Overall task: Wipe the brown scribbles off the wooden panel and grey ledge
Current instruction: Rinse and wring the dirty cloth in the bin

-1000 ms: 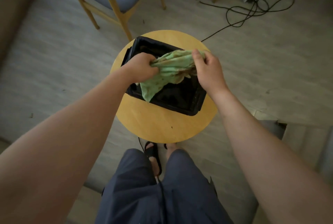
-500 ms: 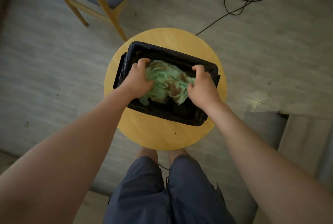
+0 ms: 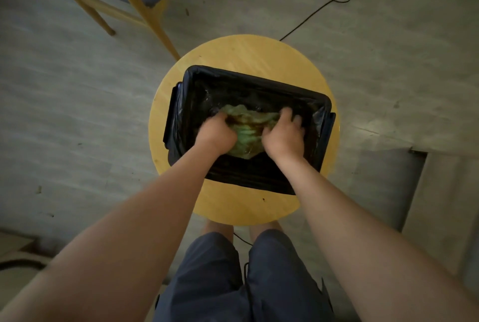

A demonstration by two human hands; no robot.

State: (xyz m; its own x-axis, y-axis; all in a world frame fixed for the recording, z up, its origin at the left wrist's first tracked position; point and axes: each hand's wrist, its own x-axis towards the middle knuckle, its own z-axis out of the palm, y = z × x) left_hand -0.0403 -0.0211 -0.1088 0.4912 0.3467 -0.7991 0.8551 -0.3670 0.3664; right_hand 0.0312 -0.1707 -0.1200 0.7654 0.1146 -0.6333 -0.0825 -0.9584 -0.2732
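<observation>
1. Step in hand, as I read it: I'm rinsing or scrubbing out the green cloth point(image 3: 246, 124), not wiping yet. It's bunched up low inside the black-lined tub point(image 3: 259, 80) on the round yellow stool point(image 3: 233, 207), and it's got brown stains on it.
2. Grip: my left hand point(image 3: 216, 132) is clenched on the cloth's left side, fingers buried in the folds (a bit blurred). My right hand point(image 3: 283, 131) grips the right side, fingers curled over it.
3. Pose: both forearms reach forward and down, wrists over the tub's near rim, hands close together with the cloth between them.
4. There are shiny spots on the liner. Could be water, can't say for sure.
5. Next, I reckon: squeeze the cloth out over the tub, lift it clear without snagging the liner, then head for the wooden panel and grey ledge. I can't pick either out from here.
</observation>
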